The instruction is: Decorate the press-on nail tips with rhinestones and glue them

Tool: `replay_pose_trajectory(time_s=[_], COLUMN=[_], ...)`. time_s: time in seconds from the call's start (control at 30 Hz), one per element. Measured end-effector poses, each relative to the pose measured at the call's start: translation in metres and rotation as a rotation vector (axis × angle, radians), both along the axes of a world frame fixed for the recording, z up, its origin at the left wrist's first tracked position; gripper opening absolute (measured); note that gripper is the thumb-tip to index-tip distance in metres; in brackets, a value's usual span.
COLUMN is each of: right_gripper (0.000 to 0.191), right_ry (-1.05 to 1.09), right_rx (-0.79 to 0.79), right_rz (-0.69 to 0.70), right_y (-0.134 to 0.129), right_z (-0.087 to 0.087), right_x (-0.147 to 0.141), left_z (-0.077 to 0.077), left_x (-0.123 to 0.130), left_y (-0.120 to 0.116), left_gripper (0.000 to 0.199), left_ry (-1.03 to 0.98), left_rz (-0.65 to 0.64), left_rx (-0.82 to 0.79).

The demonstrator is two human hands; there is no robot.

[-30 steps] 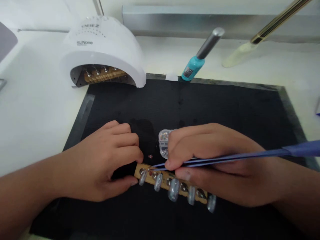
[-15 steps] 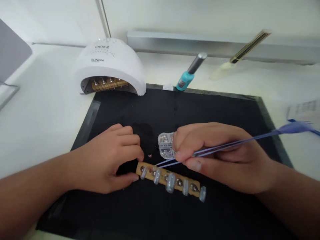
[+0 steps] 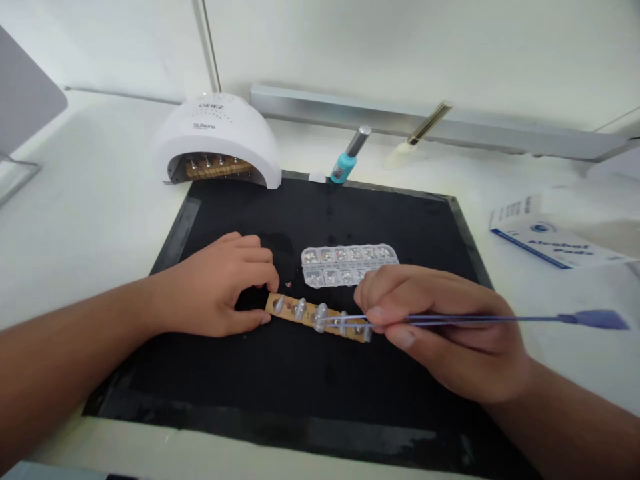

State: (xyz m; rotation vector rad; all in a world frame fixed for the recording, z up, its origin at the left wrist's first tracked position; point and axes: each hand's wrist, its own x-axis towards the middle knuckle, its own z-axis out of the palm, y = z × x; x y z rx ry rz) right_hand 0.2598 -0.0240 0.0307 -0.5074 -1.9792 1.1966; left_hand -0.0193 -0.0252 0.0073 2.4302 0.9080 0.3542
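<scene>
Head view shows a black rectangular mat (image 3: 240, 387); over it, the right hand (image 3: 445, 327) pinches, fingers closed, and the left hand (image 3: 220, 287) keeps thumb and forefinger parted. Slim blue tweezers (image 3: 530, 319) are in the right grip. One narrow wooden strip (image 3: 289, 311) lies at the left fingertips; whether held, I cannot tell. Clear glossy nail tips (image 3: 300, 308) line it.

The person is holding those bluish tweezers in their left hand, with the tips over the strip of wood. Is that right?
Not quite: the head view shows the tweezers in the right hand instead. Their tips are over the strip of wood, as you say.
</scene>
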Motion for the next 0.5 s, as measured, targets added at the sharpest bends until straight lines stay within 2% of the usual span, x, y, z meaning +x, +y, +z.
replay_pose_trajectory(time_s=[0.17, 0.5], right_gripper=[0.015, 0.014], right_ry=[0.021, -0.040], right_rx=[0.100, 0.150], right_rz=[-0.002, 0.106], right_y=[-0.0014, 0.0059], right_z=[-0.0067, -0.0109], right_x=[-0.0012, 0.0002], left_z=[0.0010, 0.0008], left_x=[0.0009, 0.0023], left_y=[-0.0003, -0.0002], left_gripper=[0.009, 0.010], left_ry=[0.024, 0.012], left_rz=[0.005, 0.007], left_rx=[0.002, -0.023])
